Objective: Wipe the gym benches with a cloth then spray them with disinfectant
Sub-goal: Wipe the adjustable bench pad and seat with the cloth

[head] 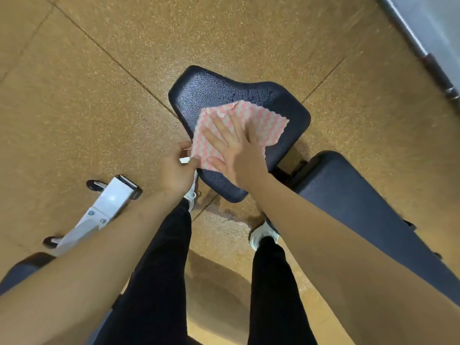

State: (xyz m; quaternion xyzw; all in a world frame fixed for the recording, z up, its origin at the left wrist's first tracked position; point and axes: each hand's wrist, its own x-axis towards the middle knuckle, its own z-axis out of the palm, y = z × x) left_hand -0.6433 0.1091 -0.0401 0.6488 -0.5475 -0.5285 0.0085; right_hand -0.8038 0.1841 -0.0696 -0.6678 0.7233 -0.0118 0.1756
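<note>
Two hands share the pink cloth [263,123] on the seat pad [211,88]: your right hand [236,148] presses it, fingers spread, to scrub; your left hand [176,168], at eight o'clock, pinches its corner taut.

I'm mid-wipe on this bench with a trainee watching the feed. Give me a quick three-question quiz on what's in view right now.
1. True or false: the pink-and-white wavy-patterned cloth lies on the dark blue padded bench seat.
2. Multiple choice: the right hand is A) pressing flat on the cloth, B) holding a spray bottle, C) hanging free at the person's side.
3. Short answer: which hand pinches the cloth's edge?

Key: 1 true. 2 A. 3 the left hand, at the edge nearest the person.
</note>
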